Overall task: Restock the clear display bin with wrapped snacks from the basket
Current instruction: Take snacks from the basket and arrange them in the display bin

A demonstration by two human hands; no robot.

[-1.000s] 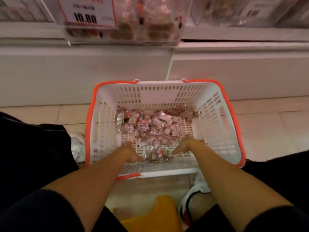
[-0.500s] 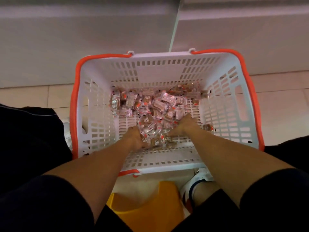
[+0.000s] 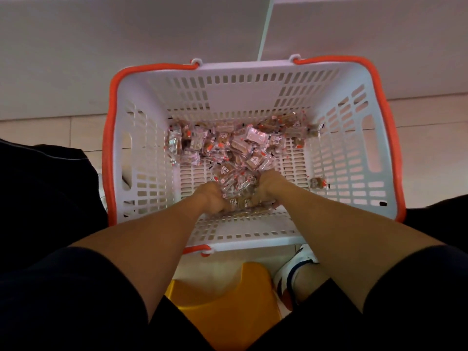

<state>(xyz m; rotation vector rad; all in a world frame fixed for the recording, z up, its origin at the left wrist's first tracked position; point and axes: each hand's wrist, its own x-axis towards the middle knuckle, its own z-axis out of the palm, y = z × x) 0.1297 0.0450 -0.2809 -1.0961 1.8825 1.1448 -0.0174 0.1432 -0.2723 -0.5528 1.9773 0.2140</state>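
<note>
Clear crinkly wrappers: wrapped snacks heaped on basket floor, light, slippery, likely crushable. Left hand, right hand curled round near clump; scoop from beneath, squeeze gently.

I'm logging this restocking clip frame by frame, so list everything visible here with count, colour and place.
basket: one, white with orange rim and handles, on the floor ahead.
wrapped snacks: a pile too many to count, clear wrappers with brown and red, on the basket floor toward the far side.
stray snack: one, brown, alone on the basket floor near the right wall.
stool: one, yellow, below the basket's near edge.
shoe: one, white with dark trim, right of the stool.
left hand: gathering snacks at the near end.
right hand: gathering the same bunch.
</note>
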